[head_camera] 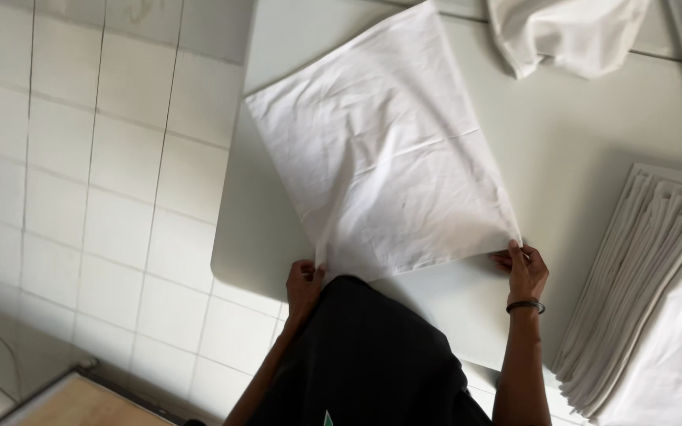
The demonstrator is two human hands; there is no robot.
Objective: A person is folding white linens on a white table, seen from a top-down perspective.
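White cotton pillowcase [380, 150] lies flat on the pale table [578, 150], my left hand [304, 285] and right hand [526, 270] each pinching a near corner; uneven pulling could skew it, I judge.

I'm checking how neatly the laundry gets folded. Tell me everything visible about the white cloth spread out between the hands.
The white cloth is a plain, thin, woven-looking fabric, roughly rectangular and lightly creased, with a faint fold line across the middle. It lies flat on the pale table, turned at an angle to the table's edge. The left hand pinches one near corner and the right hand the other, both at the edge closest to the person. Nothing else rests on it.
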